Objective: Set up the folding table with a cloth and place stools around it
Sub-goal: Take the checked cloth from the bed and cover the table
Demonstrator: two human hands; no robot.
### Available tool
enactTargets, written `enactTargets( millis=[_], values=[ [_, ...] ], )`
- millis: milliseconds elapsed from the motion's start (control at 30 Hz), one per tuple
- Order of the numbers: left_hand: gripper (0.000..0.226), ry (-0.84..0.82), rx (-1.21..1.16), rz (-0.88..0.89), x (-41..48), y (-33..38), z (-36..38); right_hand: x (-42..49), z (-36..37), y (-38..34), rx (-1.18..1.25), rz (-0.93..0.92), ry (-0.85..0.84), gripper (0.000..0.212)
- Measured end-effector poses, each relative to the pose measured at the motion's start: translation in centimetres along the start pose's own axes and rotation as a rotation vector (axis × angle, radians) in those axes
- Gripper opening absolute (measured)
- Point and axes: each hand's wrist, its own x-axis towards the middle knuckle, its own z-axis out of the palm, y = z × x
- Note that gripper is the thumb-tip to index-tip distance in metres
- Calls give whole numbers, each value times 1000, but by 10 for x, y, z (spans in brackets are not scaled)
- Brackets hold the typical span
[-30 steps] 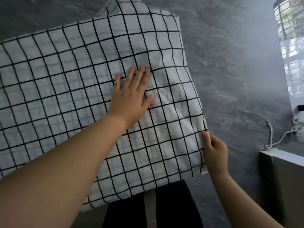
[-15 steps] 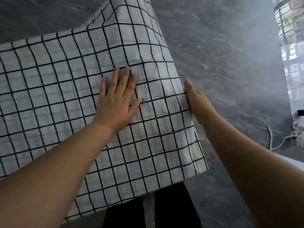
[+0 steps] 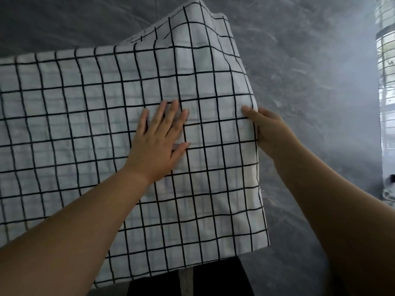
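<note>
Head view. A white cloth [image 3: 85, 124] with a black grid covers the table, which is wholly hidden beneath it. The cloth runs off the left edge of the frame and drapes over the far right corner. The left hand [image 3: 157, 144] lies flat on the cloth, fingers straight, pressing down. The right hand [image 3: 269, 131] grasps the cloth's right edge: the thumb lies on top, and the fingers are concealed behind the hanging fold. Dark trousers [image 3: 213, 280] show partly below the near hem. Grey marbled floor [image 3: 310, 92] lies beyond the cloth. A blurred window grille [image 3: 386, 60] is cut off at right.
</note>
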Motion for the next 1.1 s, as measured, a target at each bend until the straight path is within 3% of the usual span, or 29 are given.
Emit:
enactTargets(
  millis=[200,300,367,467,533,733,1000,1100],
  values=[
    [65,13,-40,-37,-1,-2,0,-6,-5,-7,58,-110,32,1],
    [65,11,-41,-43,-2,-2,0,-3,-5,-4,51,-123,57,10],
    [65,32,-87,-52,0,-1,-5,0,-1,-9,47,-81,4,2],
    [63,110,-116,-110,17,-10,-20,14,3,-26,69,77,-70,42],
    [64,136,-98,-210,35,-23,-27,25,9,-38,51,107,-23,60],
    [67,64,-66,-339,53,-45,-22,43,14,-62,53,-39,-23,37],
    [74,69,-57,-270,47,-46,-23,52,8,-58,-55,87,-110,52],
    [71,100,-72,-249,64,-50,-31,73,20,-79,-215,-11,64,33]
  ],
)
